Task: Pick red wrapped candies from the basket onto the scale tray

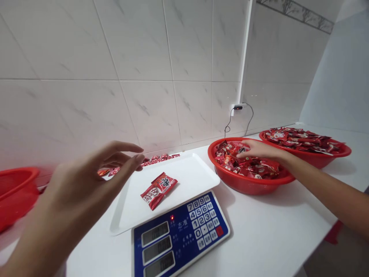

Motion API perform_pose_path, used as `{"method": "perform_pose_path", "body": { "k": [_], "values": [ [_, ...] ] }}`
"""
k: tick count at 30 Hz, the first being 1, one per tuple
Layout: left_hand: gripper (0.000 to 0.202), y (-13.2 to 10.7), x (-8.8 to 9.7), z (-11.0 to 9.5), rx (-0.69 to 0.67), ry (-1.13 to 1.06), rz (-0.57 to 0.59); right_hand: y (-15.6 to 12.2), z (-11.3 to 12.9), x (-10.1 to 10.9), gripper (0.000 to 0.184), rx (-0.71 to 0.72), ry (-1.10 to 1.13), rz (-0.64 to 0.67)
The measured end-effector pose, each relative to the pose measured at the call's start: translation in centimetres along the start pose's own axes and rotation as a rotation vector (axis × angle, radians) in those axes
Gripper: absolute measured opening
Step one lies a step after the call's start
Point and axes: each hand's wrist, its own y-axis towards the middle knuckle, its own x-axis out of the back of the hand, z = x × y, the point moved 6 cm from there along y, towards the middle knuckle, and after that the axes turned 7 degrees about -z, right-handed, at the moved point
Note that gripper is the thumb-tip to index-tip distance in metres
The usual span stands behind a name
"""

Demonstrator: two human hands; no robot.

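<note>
A packet (243, 149) is apparently being picked, pinched in the right hand (255, 149), basket (245, 184) beneath its fingers; lifting is called for (left hand (86, 179): fingers apart).

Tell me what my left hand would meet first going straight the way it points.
Probably the white marbled tile wall: your left hand points forward and right, seemingly above the white rectangular tray. Depth is unclear; if lower, it might first brush the small red plastic packets behind the tray.
</note>
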Motion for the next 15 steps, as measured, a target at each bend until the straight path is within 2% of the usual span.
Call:
{"method": "perform_pose_path", "body": {
  "k": [3, 5, 8, 10, 12, 15],
  "values": [
    [0.032, 0.1, -0.4, -0.7, 0.012, -0.065, 0.055, -1.1, 2.9, 0.3, 0.029, -0.044, 0.539, -0.095],
    [0.037, 0.1, -1.8, -1.5, 0.039, -0.155, 0.158, -1.9, 6.5, -1.5, 0.028, 0.031, 0.740, -0.031],
    [0.041, -0.6, -5.0, -2.8, 0.049, -0.307, 0.411, -2.8, 12.5, -6.0, 0.027, 0.175, 0.914, 0.187],
    [0.038, -1.1, -6.6, -3.1, 0.019, -0.351, 0.519, -2.7, 15.4, -9.0, 0.029, 0.235, 1.001, 0.293],
    [0.035, -1.2, -7.2, -2.8, -0.003, -0.358, 0.537, -2.0, 17.0, -11.2, 0.029, 0.292, 1.057, 0.320],
    [0.032, -0.8, -6.9, -1.9, 0.016, -0.337, 0.501, -0.8, 17.8, -12.8, 0.030, 0.358, 1.089, 0.330]
  ]
}}
